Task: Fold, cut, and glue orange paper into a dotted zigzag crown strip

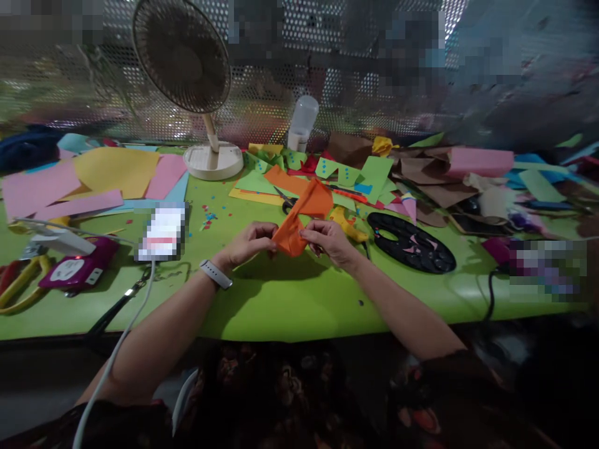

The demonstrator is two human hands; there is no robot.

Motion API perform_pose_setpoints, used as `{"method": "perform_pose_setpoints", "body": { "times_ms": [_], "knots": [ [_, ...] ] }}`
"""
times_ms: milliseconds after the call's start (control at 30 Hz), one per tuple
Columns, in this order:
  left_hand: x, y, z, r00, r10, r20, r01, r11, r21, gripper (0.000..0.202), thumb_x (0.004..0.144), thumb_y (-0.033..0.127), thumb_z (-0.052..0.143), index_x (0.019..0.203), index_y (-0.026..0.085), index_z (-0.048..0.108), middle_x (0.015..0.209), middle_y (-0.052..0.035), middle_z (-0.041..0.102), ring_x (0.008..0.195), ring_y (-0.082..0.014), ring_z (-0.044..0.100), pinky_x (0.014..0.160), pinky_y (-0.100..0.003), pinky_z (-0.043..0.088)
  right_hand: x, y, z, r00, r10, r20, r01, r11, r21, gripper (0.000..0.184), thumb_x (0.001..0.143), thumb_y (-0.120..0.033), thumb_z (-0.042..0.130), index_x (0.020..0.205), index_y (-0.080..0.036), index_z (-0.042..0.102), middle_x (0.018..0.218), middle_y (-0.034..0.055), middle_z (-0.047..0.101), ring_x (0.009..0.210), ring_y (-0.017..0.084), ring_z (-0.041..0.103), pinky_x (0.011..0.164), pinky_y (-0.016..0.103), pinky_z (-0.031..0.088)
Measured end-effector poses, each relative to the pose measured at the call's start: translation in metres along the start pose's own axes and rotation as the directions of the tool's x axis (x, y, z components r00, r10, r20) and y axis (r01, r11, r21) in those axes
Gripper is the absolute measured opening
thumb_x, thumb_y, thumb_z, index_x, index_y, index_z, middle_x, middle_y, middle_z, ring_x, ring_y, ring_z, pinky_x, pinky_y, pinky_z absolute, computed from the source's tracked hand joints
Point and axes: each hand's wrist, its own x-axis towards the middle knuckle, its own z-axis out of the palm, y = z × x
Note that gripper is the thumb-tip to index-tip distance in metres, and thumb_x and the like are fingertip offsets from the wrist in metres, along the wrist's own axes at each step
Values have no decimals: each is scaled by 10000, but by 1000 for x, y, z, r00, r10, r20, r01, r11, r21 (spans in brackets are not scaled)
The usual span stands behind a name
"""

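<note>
- Holding the folded orange paper (294, 239) in front of you, you have it just above the near part of the desk (290, 315), between your two hands
- Your left hand (253, 244) has its fingers closed on the paper's lower left edge, and your right hand (326, 241) pinches it at the right with thumb and fingertips
- Expect it to be very light and fairly soft, with little slip; it would likely crease or tear under a hard pull, so grip it by the folded edges, near the corners, and spare the middle
- Its upper part leans back toward the dark-handled scissors (287, 202), so mind the blades
- Your desk has a smooth lime-green covering, dotted with paper scraps; the black oval tray (412, 244) lies to the right, the lit phone (161, 232) to the left
- Coloured sheets (115, 171) and green dotted strips (344, 173) crowd the far side, near the white fan base (224, 163)
- Behind everything stands a perforated metal screen (266, 93), and the room looks dim
</note>
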Motion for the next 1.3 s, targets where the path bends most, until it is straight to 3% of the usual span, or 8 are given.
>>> {"method": "perform_pose_setpoints", "body": {
  "times_ms": [200, 333, 467, 700, 867, 1033, 1167, 1300],
  "knots": [
    [8, -13, 9, 961, 2, -275, -55, 981, -185, 215, 708, 336, 781, 761, 152, 683, 674, -11, 691, 596, -114, 616, 623, -239, 505, 8, 9, 3, 991, -46, -127, 52, 998, 45, 324, 737, -476, 775, 726, -196, 612, 473, -85, 540, 350, 52, 435, 344, 173, 364],
    [10, -21, 14, 955, -25, -296, -26, 985, -169, 316, 694, 395, 824, 909, 176, 752, 860, -31, 744, 670, -109, 621, 638, -230, 506, 9, 12, 6, 991, -26, -134, 32, 999, 43, 355, 704, -502, 795, 714, -196, 614, 479, -76, 558, 367, 62, 471, 358, 180, 404],
    [10, -26, 12, 942, -9, -335, -43, 988, -145, 298, 699, 404, 828, 877, 173, 769, 817, -32, 742, 642, -96, 598, 620, -213, 492, 8, 8, 7, 992, 17, -126, -7, 997, 76, 348, 686, -480, 813, 701, -185, 630, 506, -52, 593, 381, 68, 495, 372, 188, 426],
    [10, -24, 8, 935, -64, -349, -11, 978, -210, 311, 649, 359, 863, 870, 162, 768, 805, -45, 750, 682, -126, 661, 670, -232, 542, 8, 1, 1, 939, -75, -337, 123, 984, 126, 335, 704, -429, 783, 581, -181, 594, 490, -45, 564, 380, 63, 471, 371, 193, 414],
    [11, -20, 10, 885, -101, -455, -55, 947, -318, 382, 660, 330, 855, 992, 193, 726, 938, -33, 756, 737, -134, 687, 615, -210, 558, 9, 5, 6, 940, -30, -339, 74, 990, 119, 311, 691, -445, 807, 720, -154, 702, 572, 8, 671, 408, 94, 576, 388, 204, 456],
    [11, -15, 17, 889, -85, -450, -68, 947, -313, 605, 652, 304, 864, 1193, 214, 607, 1148, -76, 715, 867, -179, 714, 703, -260, 592, 9, 5, 13, 944, 12, -330, 30, 992, 122, 346, 657, -464, 830, 672, -150, 686, 585, 24, 690, 422, 113, 603, 429, 236, 526],
    [11, -18, 20, 886, -39, -461, -84, 966, -243, 794, 612, 190, 873, 1317, 245, 512, 1142, -65, 701, 854, -171, 721, 737, -276, 595, 8, 4, 14, 955, -1, -297, 37, 992, 118, 336, 677, -451, 820, 739, -140, 709, 614, 22, 701, 444, 109, 613, 467, 239, 551],
    [12, -24, 17, 868, -4, -497, -128, 964, -232, 786, 630, 156, 845, 1337, 240, 511, 1152, -66, 690, 870, -160, 718, 778, -266, 587, 8, 6, 12, 964, 4, -267, 28, 993, 114, 320, 713, -456, 790, 737, -146, 713, 614, 26, 702, 448, 114, 621, 465, 231, 545]
  ]
}}
